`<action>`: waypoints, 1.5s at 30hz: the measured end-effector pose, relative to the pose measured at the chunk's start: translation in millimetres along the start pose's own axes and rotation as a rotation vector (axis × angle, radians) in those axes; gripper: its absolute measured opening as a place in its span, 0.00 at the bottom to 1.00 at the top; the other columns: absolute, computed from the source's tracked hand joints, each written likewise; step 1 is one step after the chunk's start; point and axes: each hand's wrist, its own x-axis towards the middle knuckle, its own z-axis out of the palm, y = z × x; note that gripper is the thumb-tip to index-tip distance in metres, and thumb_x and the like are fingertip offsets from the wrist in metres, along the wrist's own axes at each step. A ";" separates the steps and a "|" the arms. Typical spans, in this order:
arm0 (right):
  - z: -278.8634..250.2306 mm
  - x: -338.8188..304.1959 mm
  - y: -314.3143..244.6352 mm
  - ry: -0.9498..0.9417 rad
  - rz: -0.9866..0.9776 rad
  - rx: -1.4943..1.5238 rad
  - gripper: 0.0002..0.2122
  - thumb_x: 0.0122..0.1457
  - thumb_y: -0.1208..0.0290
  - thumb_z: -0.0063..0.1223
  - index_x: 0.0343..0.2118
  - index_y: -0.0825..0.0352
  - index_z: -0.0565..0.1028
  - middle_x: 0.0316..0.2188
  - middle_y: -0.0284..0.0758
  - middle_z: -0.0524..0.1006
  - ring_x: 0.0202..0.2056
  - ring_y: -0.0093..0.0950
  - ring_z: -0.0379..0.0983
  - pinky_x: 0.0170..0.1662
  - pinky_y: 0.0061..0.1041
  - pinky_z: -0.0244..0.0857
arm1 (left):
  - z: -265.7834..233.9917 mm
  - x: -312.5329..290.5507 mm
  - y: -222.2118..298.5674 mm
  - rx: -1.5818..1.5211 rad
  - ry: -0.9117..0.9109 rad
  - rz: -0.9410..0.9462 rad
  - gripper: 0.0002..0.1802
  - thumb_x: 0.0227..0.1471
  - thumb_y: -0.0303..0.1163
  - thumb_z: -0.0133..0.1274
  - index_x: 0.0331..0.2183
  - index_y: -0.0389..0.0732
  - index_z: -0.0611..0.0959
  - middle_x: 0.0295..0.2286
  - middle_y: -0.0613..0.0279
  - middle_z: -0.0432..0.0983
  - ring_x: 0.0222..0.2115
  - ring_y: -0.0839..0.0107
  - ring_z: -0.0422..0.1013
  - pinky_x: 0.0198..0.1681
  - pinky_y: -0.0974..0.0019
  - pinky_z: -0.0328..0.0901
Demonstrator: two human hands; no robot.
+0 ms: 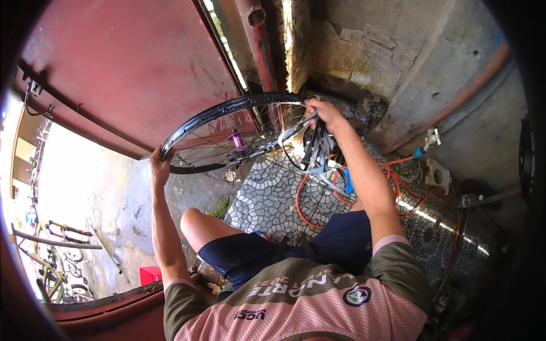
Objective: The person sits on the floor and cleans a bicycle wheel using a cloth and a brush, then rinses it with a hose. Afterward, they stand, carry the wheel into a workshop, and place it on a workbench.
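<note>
A black bicycle wheel rim (227, 107) with thin spokes and a purple hub (236, 140) is held up tilted in front of me, with no tyre on it. My left hand (160, 166) is closed around the rim's left side. At the opposite side, my right hand (324, 112) is closed on a bundle of grey and black strips (315, 149). The bundle dangles in loops below the fingers, partly in front of the wheel. Whether the right fingers also grip the rim cannot be made out.
An orange hose (398, 179) coils over the patterned stone floor (267, 196) by a tap (432, 138). A red metal panel (142, 62) rises at the left, a concrete wall (449, 51) at the right. Bicycle frames (54, 267) and a red container (150, 275) are at lower left.
</note>
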 end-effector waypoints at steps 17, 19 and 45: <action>21.5 -70.1 -124.0 0.144 -0.190 -0.276 0.17 0.68 0.57 0.58 0.21 0.57 0.73 0.21 0.27 0.76 0.21 0.19 0.69 0.26 0.22 0.65 | 188.4 -54.3 -65.4 -0.709 0.044 -0.251 0.08 0.62 0.29 0.64 0.41 0.36 0.88 0.32 0.69 0.83 0.33 0.79 0.73 0.41 0.69 0.67; 25.1 -72.4 -123.2 0.110 -0.171 -0.288 0.17 0.68 0.58 0.58 0.22 0.58 0.73 0.22 0.28 0.76 0.24 0.20 0.71 0.27 0.22 0.65 | 178.9 -50.1 -71.6 -0.610 0.044 -0.265 0.08 0.63 0.30 0.64 0.41 0.36 0.87 0.32 0.70 0.83 0.35 0.78 0.74 0.44 0.68 0.68; -64.4 -59.9 -144.6 0.145 -0.294 0.263 0.10 0.62 0.71 0.62 0.27 0.60 0.71 0.21 0.28 0.72 0.21 0.21 0.67 0.25 0.23 0.63 | 134.4 74.2 282.4 0.413 -0.566 0.218 0.37 0.46 0.69 0.68 0.39 0.43 0.90 0.26 0.50 0.83 0.33 0.50 0.81 0.37 0.48 0.71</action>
